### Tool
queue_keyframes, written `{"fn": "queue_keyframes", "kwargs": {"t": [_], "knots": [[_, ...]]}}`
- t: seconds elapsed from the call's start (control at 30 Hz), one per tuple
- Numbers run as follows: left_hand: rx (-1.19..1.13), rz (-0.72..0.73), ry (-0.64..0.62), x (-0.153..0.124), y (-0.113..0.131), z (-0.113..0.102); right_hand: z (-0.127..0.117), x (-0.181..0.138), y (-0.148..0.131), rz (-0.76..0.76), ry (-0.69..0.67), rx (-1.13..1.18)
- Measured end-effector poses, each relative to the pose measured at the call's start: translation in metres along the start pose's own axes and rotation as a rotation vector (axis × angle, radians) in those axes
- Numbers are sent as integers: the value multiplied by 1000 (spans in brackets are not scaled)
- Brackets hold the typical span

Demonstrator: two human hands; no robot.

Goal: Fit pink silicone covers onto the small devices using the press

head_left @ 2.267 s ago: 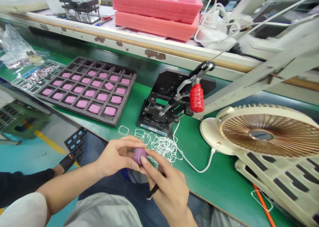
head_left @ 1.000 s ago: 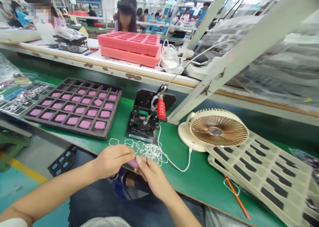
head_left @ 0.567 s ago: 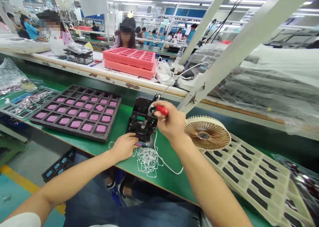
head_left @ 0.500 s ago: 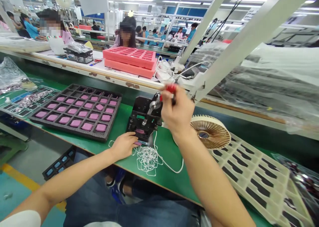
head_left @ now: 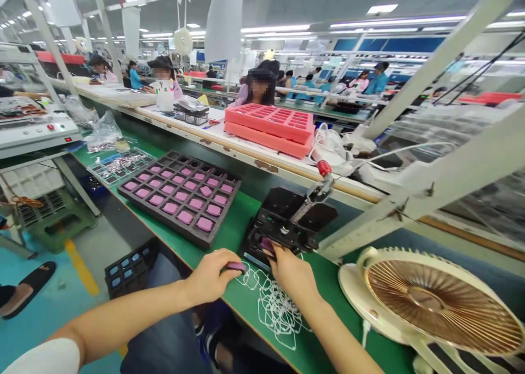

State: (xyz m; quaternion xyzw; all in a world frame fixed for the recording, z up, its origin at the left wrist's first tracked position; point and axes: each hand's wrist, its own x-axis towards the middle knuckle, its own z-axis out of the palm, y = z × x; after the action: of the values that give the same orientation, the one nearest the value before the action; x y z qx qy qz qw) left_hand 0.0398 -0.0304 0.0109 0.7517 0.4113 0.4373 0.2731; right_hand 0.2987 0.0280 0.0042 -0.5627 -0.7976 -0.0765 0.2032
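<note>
My left hand (head_left: 211,276) is closed around a small purple rubber part (head_left: 237,266) at the near edge of the green bench. My right hand (head_left: 292,271) reaches into the front of the black toggle press (head_left: 287,221), its fingertips pinching another purple part (head_left: 267,245) seated in the fixture. The press lever with its red handle (head_left: 324,168) stands raised, with no hand on it. A tangle of white wire-like rings (head_left: 275,308) lies on the bench between my two wrists.
A dark foam tray (head_left: 180,196) of purple parts sits left of the press. A cream desk fan (head_left: 435,303) lies face up at the right. Pink foam trays (head_left: 273,128) are stacked on the raised shelf behind. Other workers sit at the far lines.
My right hand let go of the red lever handle after raising it and dropped to the part in the press. The left hand holds a purple part. The view swung left.
</note>
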Motion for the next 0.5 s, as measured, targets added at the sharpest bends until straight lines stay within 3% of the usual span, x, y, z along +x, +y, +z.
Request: {"fn": "queue_keyframes", "kwargs": {"t": [0.13,0.23,0.37,0.5], "knots": [[35,58,4,14,-4,4,-7,2,10,11,-63,36],[76,112,-27,41,-17,21,-18,-30,9,25,-22,76],[136,237,-183,81,-29,63,-42,-85,-1,92,125,118],[176,297,-275,96,-31,89,-72,-124,-21,159,259,183]]}}
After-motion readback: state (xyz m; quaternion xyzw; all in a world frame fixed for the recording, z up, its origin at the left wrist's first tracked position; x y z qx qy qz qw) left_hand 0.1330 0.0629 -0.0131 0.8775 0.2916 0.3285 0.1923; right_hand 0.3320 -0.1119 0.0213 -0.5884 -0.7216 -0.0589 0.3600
